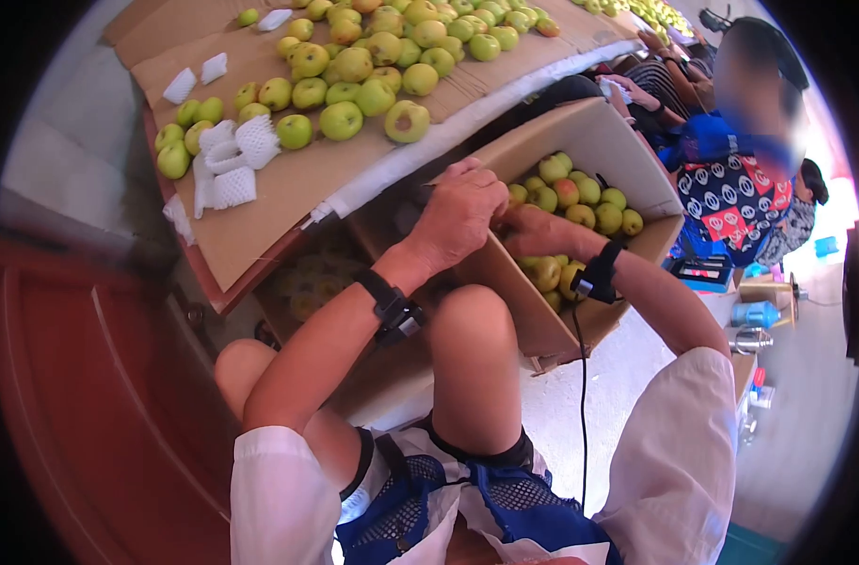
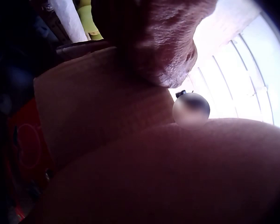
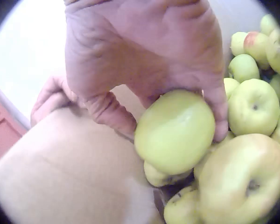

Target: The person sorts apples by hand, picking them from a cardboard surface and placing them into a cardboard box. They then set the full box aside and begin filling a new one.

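My right hand (image 1: 542, 233) reaches down inside a cardboard box (image 1: 627, 127) of yellow-green apples. In the right wrist view, thumb and fingers of that hand grip a smooth yellow-green apple (image 3: 175, 133) from above, close over other apples (image 3: 242, 179) and beside the box's inner wall. The left hand (image 1: 457, 212) is at the top edge of the box's near wall (image 1: 509, 301), its fingers curled over that edge. The left wrist view shows this hand (image 2: 158, 42) dark and close above the cardboard (image 2: 98, 102); its fingertips are hidden.
Many apples (image 1: 354, 66) lie on a cardboard-covered table (image 1: 288, 207) ahead, with white foam nets (image 1: 232, 165) at its left. A lower box (image 1: 316, 282) stands under the table edge. My knee (image 1: 472, 330) is against the box. A person (image 1: 730, 198) sits at the right; a cable (image 1: 583, 424) hangs from the right wrist.
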`<action>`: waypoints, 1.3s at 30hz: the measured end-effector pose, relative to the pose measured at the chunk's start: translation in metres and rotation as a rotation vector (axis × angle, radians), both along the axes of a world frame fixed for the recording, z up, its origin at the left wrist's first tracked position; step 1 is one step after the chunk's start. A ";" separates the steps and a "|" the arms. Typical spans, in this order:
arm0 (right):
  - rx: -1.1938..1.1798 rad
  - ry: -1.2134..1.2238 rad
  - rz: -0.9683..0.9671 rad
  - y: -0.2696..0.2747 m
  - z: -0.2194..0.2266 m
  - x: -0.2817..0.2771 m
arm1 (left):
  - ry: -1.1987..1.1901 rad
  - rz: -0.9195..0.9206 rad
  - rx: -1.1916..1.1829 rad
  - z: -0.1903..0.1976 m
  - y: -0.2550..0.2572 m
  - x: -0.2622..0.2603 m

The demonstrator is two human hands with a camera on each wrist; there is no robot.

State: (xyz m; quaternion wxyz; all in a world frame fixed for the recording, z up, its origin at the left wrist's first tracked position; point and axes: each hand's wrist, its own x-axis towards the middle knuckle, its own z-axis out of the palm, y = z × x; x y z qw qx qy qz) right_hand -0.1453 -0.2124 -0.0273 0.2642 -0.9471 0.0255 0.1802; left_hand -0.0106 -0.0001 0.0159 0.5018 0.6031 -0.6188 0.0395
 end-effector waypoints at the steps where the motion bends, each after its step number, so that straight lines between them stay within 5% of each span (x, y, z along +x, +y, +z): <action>1: -0.194 -0.019 0.043 0.010 0.000 0.000 | 0.013 -0.007 0.011 -0.002 0.000 0.000; 8: -0.460 0.043 0.196 0.044 0.022 0.014 | 0.011 0.015 -0.005 -0.005 -0.002 0.000; 17: -0.350 -0.164 0.169 0.035 0.004 -0.002 | 0.034 0.014 -0.022 -0.010 -0.002 -0.002; 21: -0.344 -0.080 0.070 0.041 -0.006 0.004 | 0.006 0.012 -0.074 -0.014 -0.004 0.000; 28: -0.364 0.063 0.001 0.048 0.054 0.002 | -0.041 0.051 -0.097 -0.015 -0.004 0.000; 34: -0.173 -0.068 -0.211 0.021 0.116 -0.020 | -0.035 0.047 -0.082 -0.015 -0.005 0.003; 39: 0.544 -0.141 -0.553 0.001 0.165 -0.023 | 0.000 0.031 -0.035 -0.008 -0.003 0.001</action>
